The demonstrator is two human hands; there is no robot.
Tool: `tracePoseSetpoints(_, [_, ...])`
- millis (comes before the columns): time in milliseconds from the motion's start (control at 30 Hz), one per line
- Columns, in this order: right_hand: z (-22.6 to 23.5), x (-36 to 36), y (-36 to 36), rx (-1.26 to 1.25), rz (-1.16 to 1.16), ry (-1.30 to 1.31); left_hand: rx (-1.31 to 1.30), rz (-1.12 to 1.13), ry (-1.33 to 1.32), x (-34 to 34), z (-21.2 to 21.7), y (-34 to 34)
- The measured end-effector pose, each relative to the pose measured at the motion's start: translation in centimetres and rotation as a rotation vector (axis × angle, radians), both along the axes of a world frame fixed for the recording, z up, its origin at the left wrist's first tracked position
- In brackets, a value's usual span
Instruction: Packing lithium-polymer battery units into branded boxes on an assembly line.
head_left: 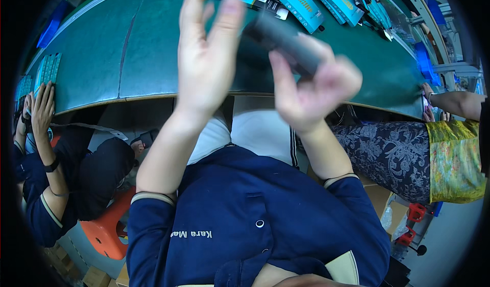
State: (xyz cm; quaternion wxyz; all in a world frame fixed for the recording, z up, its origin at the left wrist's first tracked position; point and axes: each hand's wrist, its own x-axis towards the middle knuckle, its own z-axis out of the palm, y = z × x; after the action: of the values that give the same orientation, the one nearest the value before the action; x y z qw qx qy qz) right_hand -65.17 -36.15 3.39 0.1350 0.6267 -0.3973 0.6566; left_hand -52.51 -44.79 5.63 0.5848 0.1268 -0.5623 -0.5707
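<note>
My right hand [319, 85] is closed on a dark, slim, oblong thing [286, 44], its thumb on the near side. Motion smears the thing, so I cannot make out its kind. To the left of it, my left hand [209, 47] is raised over the table with thumb and fingers apart, holding nothing that I can see. The tips of some of its fingers are cut off at the top edge. Behind both hands, several flat turquoise and black packages [301, 6] lie in a loose, overlapping pile.
A green-topped table [153, 47] spans the front, with a seam on its left. At far left a co-worker's hand [43, 108] rests by stacked turquoise packages [48, 72]. Another person's arm [457, 104] reaches in at right, near a blue bin [426, 62]. An orange stool [104, 231] stands lower left.
</note>
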Motion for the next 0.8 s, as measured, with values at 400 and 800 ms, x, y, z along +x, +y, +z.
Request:
tracePoseSetpoints(400, [1.1,-15.0,-3.6,0.728,-0.292,-0.360,-0.590,0.904,-1.443,8.4,-0.7,-6.3])
tracePoseSetpoints(800, [-1.9,-20.0,6.0,0.767,-0.292,-0.343,-1.020,-0.028,-1.229,-0.2,1.4,1.3])
